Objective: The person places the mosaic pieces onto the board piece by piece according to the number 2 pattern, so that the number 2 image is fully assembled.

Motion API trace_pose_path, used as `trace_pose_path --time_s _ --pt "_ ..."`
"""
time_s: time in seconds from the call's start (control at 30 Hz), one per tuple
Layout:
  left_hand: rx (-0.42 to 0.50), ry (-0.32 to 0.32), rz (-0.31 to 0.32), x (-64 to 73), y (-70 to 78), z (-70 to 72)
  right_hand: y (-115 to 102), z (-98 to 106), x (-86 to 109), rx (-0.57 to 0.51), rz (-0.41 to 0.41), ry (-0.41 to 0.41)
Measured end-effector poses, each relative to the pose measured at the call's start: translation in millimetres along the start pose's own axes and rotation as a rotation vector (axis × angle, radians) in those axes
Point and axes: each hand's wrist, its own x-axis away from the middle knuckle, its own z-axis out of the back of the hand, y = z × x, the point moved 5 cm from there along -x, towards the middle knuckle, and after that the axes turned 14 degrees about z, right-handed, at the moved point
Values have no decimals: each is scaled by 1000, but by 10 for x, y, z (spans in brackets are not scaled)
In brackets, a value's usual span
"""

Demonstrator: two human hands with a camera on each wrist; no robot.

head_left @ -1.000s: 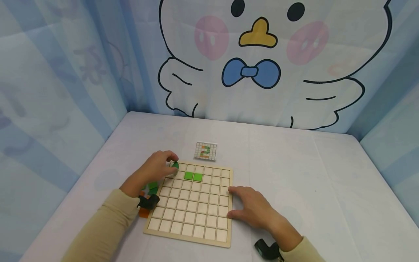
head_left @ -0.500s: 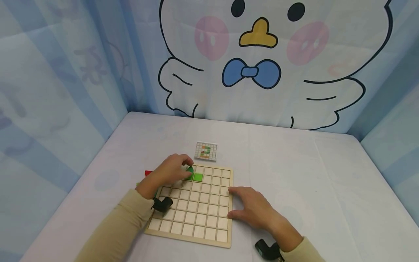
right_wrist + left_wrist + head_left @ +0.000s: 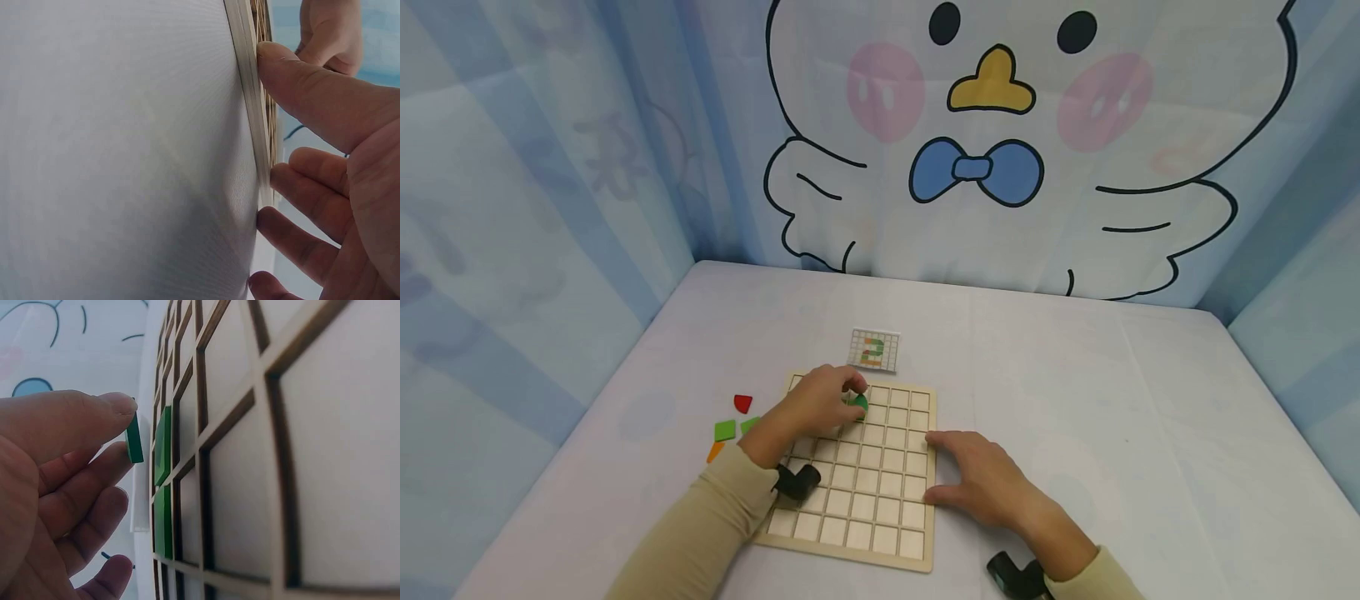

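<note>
My left hand (image 3: pixel 823 400) pinches a dark green tile (image 3: pixel 861 404) between thumb and fingertips, over the upper part of a wooden grid board (image 3: pixel 871 482). In the left wrist view the tile (image 3: pixel 134 440) stands on edge, a little away from the board's face. Two green tiles (image 3: pixel 163 519) sit in neighbouring cells there; in the head view the left hand hides them. With thumb and fingers spread, my right hand (image 3: pixel 981 479) touches the board's right edge. The right wrist view shows its thumb and fingertips along the board's rim (image 3: pixel 250 94).
A small card (image 3: pixel 874 349) with a coloured grid pattern lies beyond the board's far edge. Left of the board are loose pieces: a red one (image 3: pixel 742 403), green squares (image 3: pixel 725 430) and an orange one (image 3: pixel 715 452), with the left forearm partly over that area.
My left hand has moved right across the top of the board with the dark green tile, past the two light green tiles. The right hand stays at the edge.
</note>
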Motion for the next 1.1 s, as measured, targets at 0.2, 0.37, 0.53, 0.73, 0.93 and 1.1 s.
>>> trace_pose_path --time_s 0.2,0.37,0.53,0.73,0.93,1.1 --pt "-37 28 8 -3 32 -69 -2 0 9 -8 -9 -7" --pt "-71 51 -10 -7 72 -98 -2 4 12 -14 -6 -4" --pt "-114 71 -25 -21 104 -127 -4 6 8 -13 9 -2" --pt "-139 84 -27 -12 130 -135 -2 6 3 -8 26 0" --pt "-111 67 -14 -8 121 -135 4 5 3 -4 31 6" --pt "-97 58 -36 0 115 -132 8 2 2 1 29 6"
